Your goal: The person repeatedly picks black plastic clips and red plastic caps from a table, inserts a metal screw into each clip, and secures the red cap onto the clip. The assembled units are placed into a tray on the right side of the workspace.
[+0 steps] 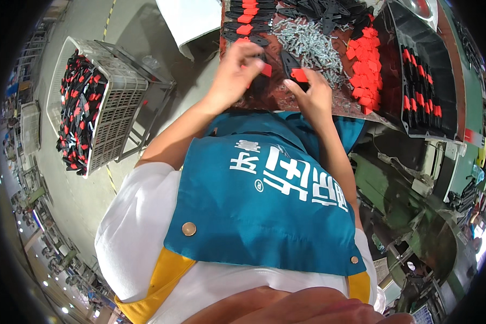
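Both hands work over the near edge of a reddish-brown tabletop (pixel 337 102). My left hand (pixel 231 74), slightly blurred, is closed on a dark part with a red tab (pixel 266 69); its fingers hide some of it. Between the thumb and fingers of my right hand (pixel 315 97) is a long black plastic part (pixel 290 60) with a red tab, its far end pointing away from me. Beyond the hands lies a heap of small silvery metal pieces (pixel 308 43), which look like springs. Red plastic pieces (pixel 366 67) are piled to its right. Black plastic pieces (pixel 329 13) lie behind.
Black-and-red parts (pixel 245 19) line the table's far left. A black bin (pixel 402 32) at the right holds rows of similar parts. On a metal stand at left, a pale slatted crate (pixel 121 89) is full of them. Green machinery (pixel 383 183) stands at lower right.
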Available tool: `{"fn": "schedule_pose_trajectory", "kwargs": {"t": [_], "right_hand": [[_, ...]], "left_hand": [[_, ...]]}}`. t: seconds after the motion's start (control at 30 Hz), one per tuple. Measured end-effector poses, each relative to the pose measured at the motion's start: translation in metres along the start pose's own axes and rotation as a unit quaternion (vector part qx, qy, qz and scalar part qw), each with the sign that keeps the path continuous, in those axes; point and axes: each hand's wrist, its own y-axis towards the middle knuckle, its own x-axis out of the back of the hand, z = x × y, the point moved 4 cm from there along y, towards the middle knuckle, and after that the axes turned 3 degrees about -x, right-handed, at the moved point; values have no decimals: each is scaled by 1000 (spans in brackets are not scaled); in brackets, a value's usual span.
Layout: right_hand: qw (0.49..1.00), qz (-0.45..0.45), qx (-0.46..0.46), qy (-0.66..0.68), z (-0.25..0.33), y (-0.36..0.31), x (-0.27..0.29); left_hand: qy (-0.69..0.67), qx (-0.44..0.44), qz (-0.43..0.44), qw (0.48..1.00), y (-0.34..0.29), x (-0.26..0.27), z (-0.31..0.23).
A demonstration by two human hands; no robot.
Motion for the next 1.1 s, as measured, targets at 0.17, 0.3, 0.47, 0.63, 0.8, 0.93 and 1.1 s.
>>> {"fn": "schedule_pose_trajectory", "kwargs": {"t": [0.17,0.3,0.47,0.63,0.8,0.93,1.1], "right_hand": [[990,78,-80,86,13,25,-47],[993,48,-67,83,9,33,-77],[989,141,-25,-45,27,17,-61],[994,-51,5,-92,-31,69,-9],[981,-108,-104,-127,-108,155,13],[968,-119,-191,-110,-123,190,0],[946,-158,-188,211,-161,182,-9]], "left_hand": [[292,-40,-102,950,-11,37,24],[298,-27,-14,954,-22,15,57],[237,-17,4,971,-24,9,70],[225,14,8,974,-23,11,55],[228,-45,-59,971,-15,16,31],[170,-75,-111,976,-9,20,8],[79,-97,-110,986,0,18,-8]]}}
